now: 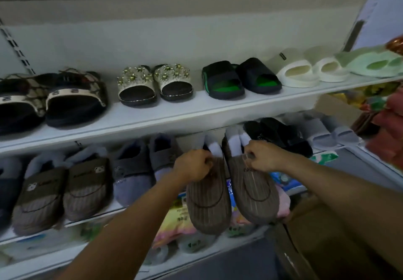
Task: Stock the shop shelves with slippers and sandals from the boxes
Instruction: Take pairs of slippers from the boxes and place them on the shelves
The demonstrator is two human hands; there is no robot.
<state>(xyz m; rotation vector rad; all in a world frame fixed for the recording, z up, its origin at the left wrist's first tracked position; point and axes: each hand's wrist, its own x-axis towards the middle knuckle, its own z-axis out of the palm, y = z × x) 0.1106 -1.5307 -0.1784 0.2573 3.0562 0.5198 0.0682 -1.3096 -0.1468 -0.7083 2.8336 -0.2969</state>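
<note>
A pair of brown striped slippers is held out in front of the lower shelf point(135, 209), one in each hand: the left slipper point(209, 203) is pinched at its collar by the left hand point(193, 166), and the right slipper point(250, 192) is gripped the same way by the right hand point(260, 155), so both hands are closed on their loads and kept just apart. White stuffing paper is seen poking from both openings. The slippers hang with their long axes running from the heels, up at the shelf, down to the toes, which point back toward the person; the heels are thus nearest the shelf. The free slot is judged to lie directly behind the hands, between the grey slippers point(133, 170) on the left and the black slippers point(281, 136) on the right. Both hands are about equally near it, so the pair can probably be set down together, heels first. The upper shelf point(196, 114) is already lined with sandals.
</note>
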